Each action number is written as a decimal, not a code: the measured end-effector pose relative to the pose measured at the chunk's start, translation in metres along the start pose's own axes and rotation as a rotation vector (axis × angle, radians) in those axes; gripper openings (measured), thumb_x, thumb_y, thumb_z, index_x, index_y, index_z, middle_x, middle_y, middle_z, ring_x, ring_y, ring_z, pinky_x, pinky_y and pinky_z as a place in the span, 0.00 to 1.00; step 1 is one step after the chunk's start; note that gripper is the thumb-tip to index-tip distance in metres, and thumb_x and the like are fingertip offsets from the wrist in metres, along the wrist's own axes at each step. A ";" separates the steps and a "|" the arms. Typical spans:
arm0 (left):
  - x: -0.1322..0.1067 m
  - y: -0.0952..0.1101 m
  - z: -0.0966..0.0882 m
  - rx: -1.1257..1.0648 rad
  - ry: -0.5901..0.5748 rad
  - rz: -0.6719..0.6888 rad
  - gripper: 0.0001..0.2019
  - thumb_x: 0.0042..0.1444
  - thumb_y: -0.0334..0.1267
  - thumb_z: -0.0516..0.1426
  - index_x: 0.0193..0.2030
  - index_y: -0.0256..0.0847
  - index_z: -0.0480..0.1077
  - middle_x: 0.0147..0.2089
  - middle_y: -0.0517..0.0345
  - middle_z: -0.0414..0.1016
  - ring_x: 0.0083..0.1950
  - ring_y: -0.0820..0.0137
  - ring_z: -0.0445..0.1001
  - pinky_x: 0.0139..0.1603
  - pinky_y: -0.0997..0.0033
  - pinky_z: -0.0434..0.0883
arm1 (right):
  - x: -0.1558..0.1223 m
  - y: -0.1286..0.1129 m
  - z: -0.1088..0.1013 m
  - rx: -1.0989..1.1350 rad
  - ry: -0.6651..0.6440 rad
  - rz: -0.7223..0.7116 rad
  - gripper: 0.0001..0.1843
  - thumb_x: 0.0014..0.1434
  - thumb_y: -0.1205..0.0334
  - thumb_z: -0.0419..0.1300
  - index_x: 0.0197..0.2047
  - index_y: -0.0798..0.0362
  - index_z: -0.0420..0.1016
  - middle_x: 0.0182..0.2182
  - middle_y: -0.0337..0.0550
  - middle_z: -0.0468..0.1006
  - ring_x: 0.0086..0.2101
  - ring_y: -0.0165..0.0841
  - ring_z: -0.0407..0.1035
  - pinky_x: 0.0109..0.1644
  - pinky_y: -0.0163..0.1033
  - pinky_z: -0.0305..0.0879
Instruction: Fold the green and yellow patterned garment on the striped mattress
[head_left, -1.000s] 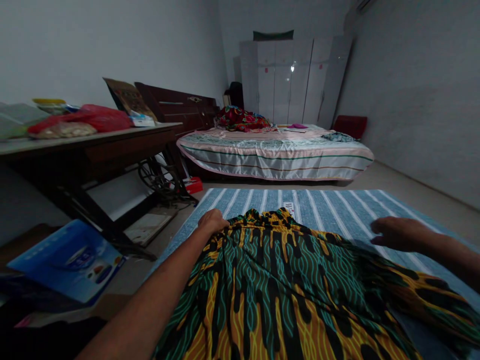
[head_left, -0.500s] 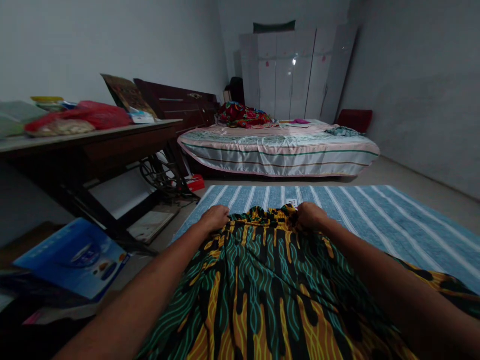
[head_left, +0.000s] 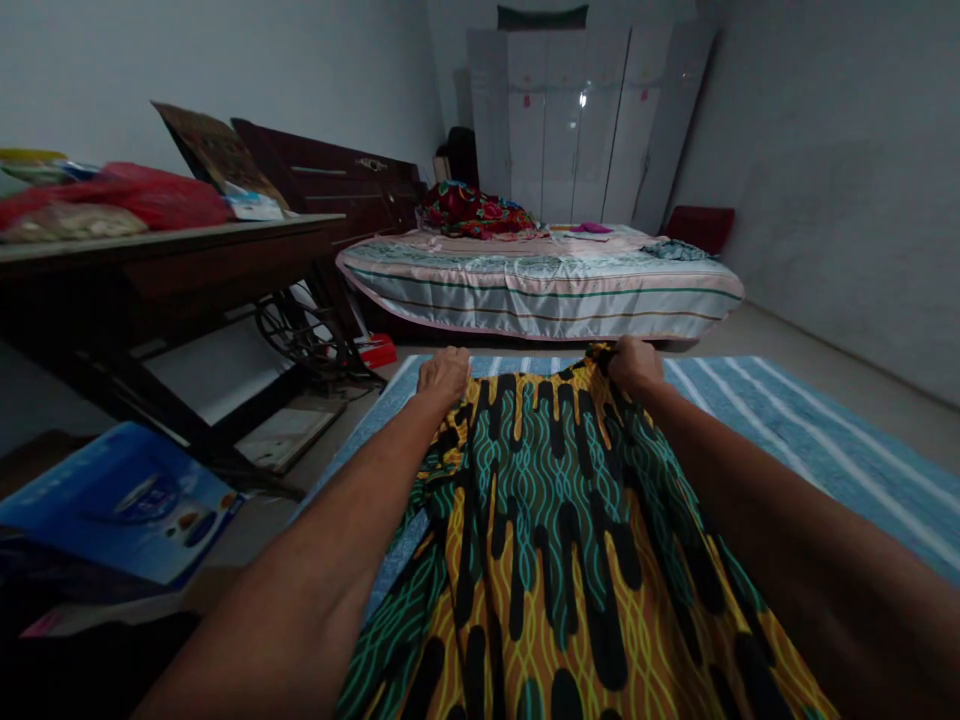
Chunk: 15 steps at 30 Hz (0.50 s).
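A garment (head_left: 555, 520) in black, green and yellow drip-like print stretches from the far side toward me, with a gathered edge at the far end. My left hand (head_left: 444, 374) is closed on the left corner of that edge. At the right corner my right hand (head_left: 636, 366) grips the cloth, and a small bunch of it sticks up beside the fingers. Between the two hands the edge is pulled fairly straight. Beneath the garment lies a blue cloth with white stripes (head_left: 795, 430). The near end of the garment runs out of view.
On the left stands a treadle sewing table (head_left: 247, 240) with a red plastic bag (head_left: 161, 195) on top. A blue box (head_left: 142, 500) sits on the floor below. Farther back are a bed (head_left: 540, 285), a wardrobe (head_left: 562, 130) and a red box (head_left: 377, 350).
Both hands have moved up and away from me, drawing the garment's gathered edge with them. The print now lies flatter and more stretched. The view has tilted down slightly and shifted right.
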<state>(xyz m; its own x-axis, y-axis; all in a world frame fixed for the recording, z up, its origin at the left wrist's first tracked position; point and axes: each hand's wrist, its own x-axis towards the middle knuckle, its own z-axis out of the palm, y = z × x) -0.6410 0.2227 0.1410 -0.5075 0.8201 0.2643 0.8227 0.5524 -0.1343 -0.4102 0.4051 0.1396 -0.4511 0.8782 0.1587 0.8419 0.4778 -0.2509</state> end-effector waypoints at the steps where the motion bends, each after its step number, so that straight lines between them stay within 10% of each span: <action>1: -0.008 0.000 0.005 0.002 -0.005 0.006 0.13 0.61 0.37 0.49 0.49 0.34 0.68 0.51 0.40 0.69 0.55 0.54 0.66 0.51 0.62 0.64 | -0.006 0.005 0.008 0.015 -0.022 -0.033 0.23 0.60 0.63 0.50 0.59 0.60 0.64 0.49 0.61 0.73 0.49 0.46 0.69 0.46 0.43 0.65; 5: -0.050 -0.018 0.014 0.004 -0.063 0.037 0.12 0.59 0.38 0.51 0.47 0.35 0.69 0.51 0.42 0.70 0.56 0.55 0.65 0.54 0.62 0.63 | -0.037 0.045 0.021 0.035 -0.125 -0.162 0.32 0.59 0.58 0.54 0.65 0.55 0.55 0.54 0.53 0.72 0.51 0.41 0.68 0.49 0.39 0.63; 10: -0.110 -0.070 0.016 -0.085 -0.264 -0.039 0.25 0.59 0.50 0.48 0.55 0.34 0.66 0.57 0.42 0.69 0.59 0.58 0.66 0.59 0.65 0.61 | -0.086 0.139 -0.003 -0.024 -0.242 -0.103 0.29 0.55 0.49 0.58 0.54 0.60 0.71 0.48 0.60 0.75 0.47 0.48 0.70 0.45 0.44 0.65; 15: -0.156 -0.093 0.006 -0.131 -0.367 -0.140 0.33 0.52 0.59 0.50 0.55 0.35 0.66 0.55 0.43 0.72 0.55 0.55 0.71 0.50 0.66 0.67 | -0.151 0.217 -0.013 0.105 -0.426 -0.081 0.24 0.48 0.39 0.59 0.37 0.52 0.78 0.32 0.45 0.79 0.34 0.40 0.73 0.34 0.37 0.64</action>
<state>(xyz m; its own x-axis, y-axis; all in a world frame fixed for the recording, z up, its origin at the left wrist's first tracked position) -0.6401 0.0443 0.1068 -0.6552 0.7501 -0.0895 0.7527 0.6583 0.0076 -0.1556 0.3759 0.0738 -0.6148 0.7572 -0.2205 0.7741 0.5258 -0.3525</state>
